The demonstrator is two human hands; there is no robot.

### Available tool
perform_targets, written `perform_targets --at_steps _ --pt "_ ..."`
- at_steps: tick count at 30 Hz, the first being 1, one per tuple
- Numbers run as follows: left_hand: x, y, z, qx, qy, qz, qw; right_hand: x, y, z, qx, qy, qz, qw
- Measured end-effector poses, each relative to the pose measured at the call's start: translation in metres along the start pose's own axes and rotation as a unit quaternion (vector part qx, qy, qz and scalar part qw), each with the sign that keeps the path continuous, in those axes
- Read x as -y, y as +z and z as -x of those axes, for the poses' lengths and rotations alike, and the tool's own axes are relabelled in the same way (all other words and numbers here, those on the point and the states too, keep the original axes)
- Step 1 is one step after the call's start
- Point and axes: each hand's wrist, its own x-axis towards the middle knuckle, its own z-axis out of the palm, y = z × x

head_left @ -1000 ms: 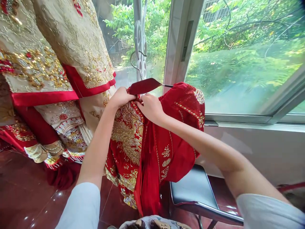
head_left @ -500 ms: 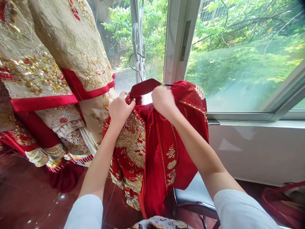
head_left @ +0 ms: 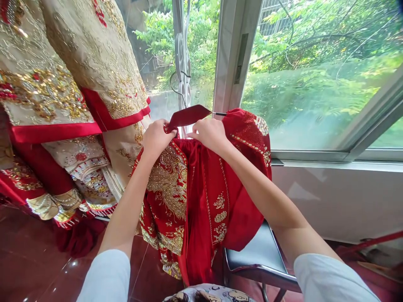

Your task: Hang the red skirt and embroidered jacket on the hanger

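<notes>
"Where is the red garment (head_left: 197, 188), and which way does it run?"

"It hangs in the middle of the view, in front of a window (head_left: 315, 105). Its long axis runs top to bottom: the neck end points up toward the glass, the lower end down toward the dark red tiled floor (head_left: 34, 256). Gold embroidery covers its left part. At the top, a dark red flap (head_left: 190, 115) slants slightly upward to the right, ending in a point."

"What are the hands doing?"

"The left hand (head_left: 157, 140) is closed on the garment's edge beside the neck, thumb pointing right. The right hand (head_left: 210, 133) is just across from it, below the flap's pointed end, fingers curled and thumb pointing left; I cannot tell whether it grips any cloth."

"And around them?"

"A thin hanger (head_left: 220, 113) shows at the top, its hook curving up and left. Cream garments (head_left: 94, 71) with red borders hang on the left. A black-seated chair (head_left: 255, 247) stands at the lower right, partly covered by the red cloth."
</notes>
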Motion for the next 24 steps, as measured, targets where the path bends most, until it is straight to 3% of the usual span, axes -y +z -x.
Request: perform_targets --at_steps 4,7,16,20,24 --pt "-0.004 -0.004 -0.008 0.037 0.024 -0.036 0.998 -0.004 0.002 -0.005 0.031 -0.04 -0.034 0.998" --pt "-0.01 -0.003 -0.014 0.018 0.005 -0.041 0.999 -0.002 0.001 -0.008 0.058 -0.052 -0.025 0.997" --pt "-0.02 0.002 -0.008 -0.034 -0.05 -0.047 0.997 0.022 0.012 -0.028 0.244 -0.04 -0.059 0.967" --pt "-0.019 0.003 -0.007 -0.039 -0.05 -0.057 0.996 0.022 0.012 -0.032 0.228 -0.002 -0.113 0.967" --pt "-0.016 0.007 -0.005 -0.041 -0.021 -0.048 0.998 0.014 0.008 -0.03 0.181 0.002 -0.072 0.981"
